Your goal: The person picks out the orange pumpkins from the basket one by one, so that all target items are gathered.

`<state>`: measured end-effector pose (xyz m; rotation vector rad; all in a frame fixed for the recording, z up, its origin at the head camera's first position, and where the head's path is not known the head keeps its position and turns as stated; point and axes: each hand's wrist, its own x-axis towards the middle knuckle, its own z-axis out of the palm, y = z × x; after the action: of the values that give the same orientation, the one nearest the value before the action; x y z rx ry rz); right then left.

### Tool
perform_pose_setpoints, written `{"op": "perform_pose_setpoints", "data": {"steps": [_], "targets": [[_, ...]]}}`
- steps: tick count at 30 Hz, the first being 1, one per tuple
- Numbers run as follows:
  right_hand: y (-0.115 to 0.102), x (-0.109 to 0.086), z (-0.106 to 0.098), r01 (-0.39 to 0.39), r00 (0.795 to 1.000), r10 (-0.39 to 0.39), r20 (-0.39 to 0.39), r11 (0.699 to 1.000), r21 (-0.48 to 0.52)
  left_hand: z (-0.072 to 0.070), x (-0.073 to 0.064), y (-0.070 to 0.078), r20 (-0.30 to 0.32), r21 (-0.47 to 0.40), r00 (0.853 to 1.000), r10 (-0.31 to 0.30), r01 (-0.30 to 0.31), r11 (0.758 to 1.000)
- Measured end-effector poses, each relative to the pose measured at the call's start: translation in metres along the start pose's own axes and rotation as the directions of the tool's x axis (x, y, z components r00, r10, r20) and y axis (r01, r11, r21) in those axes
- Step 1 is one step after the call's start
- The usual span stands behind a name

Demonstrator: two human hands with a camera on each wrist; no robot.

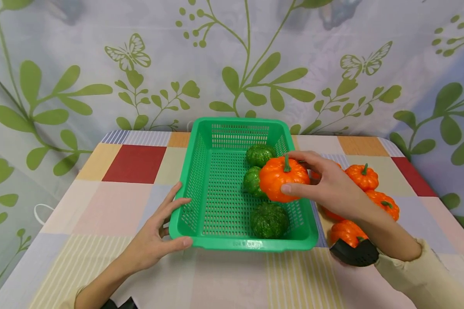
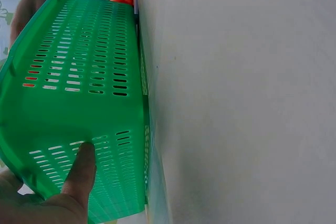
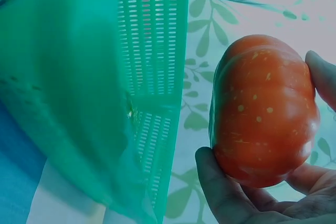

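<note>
My right hand (image 1: 330,182) holds an orange toy pumpkin (image 1: 274,178) with a green stem, thumb on the near side and fingers behind. It is over the right part of a green plastic basket (image 1: 195,241). From below, the right wrist view shows the pumpkin's rounded underside (image 3: 262,114) between thumb and fingers. My left hand (image 1: 151,236) grips the basket's near left corner, thumb at the front rim and fingers over the left rim. A lower finger (image 2: 81,174) touches the outer wall. Inside the basket lie three green pumpkins (image 1: 270,221), along its right side.
Several more orange pumpkins (image 1: 362,177) sit on the table right of the basket, some partly hidden behind my right hand and forearm. A checked patchwork cloth (image 1: 96,206) covers the table. Behind it hangs a leaf-and-butterfly patterned curtain (image 1: 158,56).
</note>
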<state>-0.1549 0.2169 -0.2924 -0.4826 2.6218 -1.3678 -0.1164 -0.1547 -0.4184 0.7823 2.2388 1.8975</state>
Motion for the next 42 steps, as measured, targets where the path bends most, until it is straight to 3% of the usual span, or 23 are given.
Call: {"op": "perform_pose_setpoints", "data": {"steps": [7, 15, 24, 31, 38, 42], "targets": [[0.013, -0.02, -0.013, -0.037, 0.999, 0.036, -0.013, 0.999, -0.015, 0.0, 0.0, 0.0, 0.004, -0.002, 1.0, 0.003, -0.003, 1.0], [0.043, -0.048, -0.033, -0.117, 0.992, 0.111, -0.059, 0.988, -0.105, 0.0, 0.0, 0.0, -0.001, 0.001, 1.0, 0.005, -0.005, 1.0], [0.074, -0.073, -0.047, -0.145, 0.986, 0.135, -0.103, 0.985, -0.097, 0.0, 0.0, 0.0, 0.0, 0.003, 1.0, 0.012, -0.012, 1.0], [0.091, -0.087, -0.056, -0.237, 0.968, 0.224, -0.114, 0.964, -0.121, 0.0, 0.0, 0.0, 0.005, -0.002, 1.0, 0.016, -0.016, 1.0], [0.112, -0.107, -0.066, -0.213, 0.967, 0.186, -0.173, 0.966, -0.148, 0.0, 0.0, 0.0, 0.004, 0.003, 1.0, 0.016, -0.016, 1.0], [0.123, -0.12, -0.074, -0.267, 0.95, 0.238, -0.201, 0.955, -0.132, 0.0, 0.0, 0.0, 0.005, 0.003, 1.0, 0.012, -0.012, 1.0]]}}
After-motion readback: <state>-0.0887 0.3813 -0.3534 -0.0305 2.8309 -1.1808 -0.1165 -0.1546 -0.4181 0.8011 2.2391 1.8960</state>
